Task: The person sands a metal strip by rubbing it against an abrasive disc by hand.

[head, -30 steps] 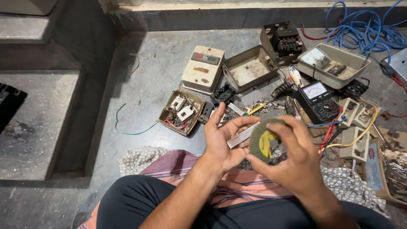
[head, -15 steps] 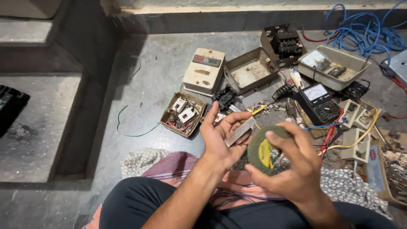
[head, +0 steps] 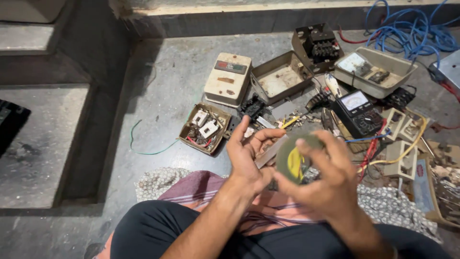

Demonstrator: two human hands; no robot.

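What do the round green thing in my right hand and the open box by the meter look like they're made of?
Round green disc in the right hand: dull, matte, with a yellow patch; probably tape or plastic, too blurred to settle. Open box: likely painted sheet metal, with thin folded walls and a stained, worn floor.

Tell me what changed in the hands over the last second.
The right hand keeps its grip on the round green and yellow tape roll, turning it slightly. The left hand stays open beside it, fingers curling a little. The black multimeter and floor parts stayed put.
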